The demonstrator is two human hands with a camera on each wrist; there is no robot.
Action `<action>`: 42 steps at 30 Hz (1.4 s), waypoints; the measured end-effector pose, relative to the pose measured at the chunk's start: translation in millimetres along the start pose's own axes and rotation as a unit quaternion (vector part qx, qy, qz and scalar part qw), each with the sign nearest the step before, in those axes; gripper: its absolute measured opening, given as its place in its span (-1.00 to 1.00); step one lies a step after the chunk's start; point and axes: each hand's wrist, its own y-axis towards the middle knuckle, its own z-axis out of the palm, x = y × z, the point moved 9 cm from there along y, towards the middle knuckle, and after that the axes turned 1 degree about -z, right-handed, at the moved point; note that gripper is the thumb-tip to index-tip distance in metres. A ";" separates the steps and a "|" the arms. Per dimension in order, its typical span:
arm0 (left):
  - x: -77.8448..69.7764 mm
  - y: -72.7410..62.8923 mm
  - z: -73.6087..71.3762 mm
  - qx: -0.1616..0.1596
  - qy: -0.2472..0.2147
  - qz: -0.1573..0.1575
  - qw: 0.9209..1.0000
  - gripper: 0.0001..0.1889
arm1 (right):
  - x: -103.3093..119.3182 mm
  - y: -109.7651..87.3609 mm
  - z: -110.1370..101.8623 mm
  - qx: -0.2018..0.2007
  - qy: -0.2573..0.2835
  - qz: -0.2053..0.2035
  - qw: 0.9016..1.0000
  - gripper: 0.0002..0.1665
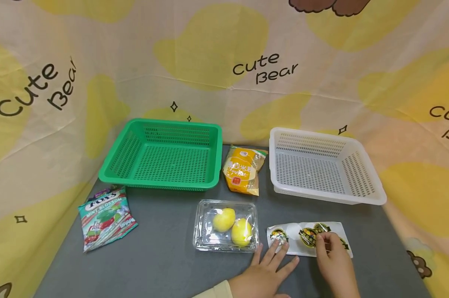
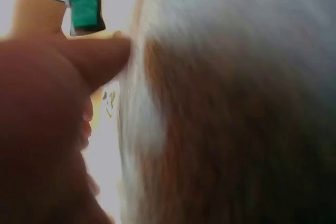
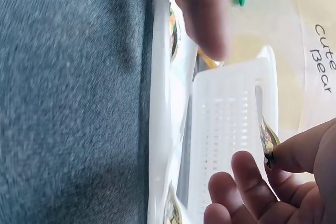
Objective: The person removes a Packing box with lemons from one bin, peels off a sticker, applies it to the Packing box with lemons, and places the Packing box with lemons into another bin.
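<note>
A white sheet of round fruit-label stickers (image 1: 293,236) lies on the grey table at the front right. My left hand (image 1: 261,278) has its fingers spread, with fingertips over the sheet's left end. Thumb and index finger of my right hand (image 1: 335,260) pinch a sticker (image 3: 268,137), which stands up off the sheet in the right wrist view. Left of the sheet is a clear plastic clamshell box (image 1: 204,244) with two yellow lemons (image 1: 233,225) inside, close to my left fingertips. The left wrist view is mostly blurred.
A green basket (image 1: 159,182) stands at the back left, a white basket (image 1: 314,192) at the back right. Between them sits a yellow food packet (image 1: 243,169). A mint candy bag (image 1: 107,219) lies at the far left. A printed cloth (image 1: 224,95) hangs behind.
</note>
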 end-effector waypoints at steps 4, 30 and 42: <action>-11.8 -9.4 -22.6 -0.038 0.018 0.063 0.997 -0.28 | 5.6 0.9 1.9 0.008 -0.001 -0.007 1.000 -0.73; 125.5 -103.9 -123.8 -0.387 -0.207 -0.314 0.842 -0.54 | 160.1 -3.3 84.1 0.113 0.074 -0.150 0.979 -0.95; 136.8 -115.4 -123.4 -0.426 -0.161 -0.336 0.825 -0.50 | 183.1 -4.1 107.1 0.098 0.016 -0.205 0.974 -0.93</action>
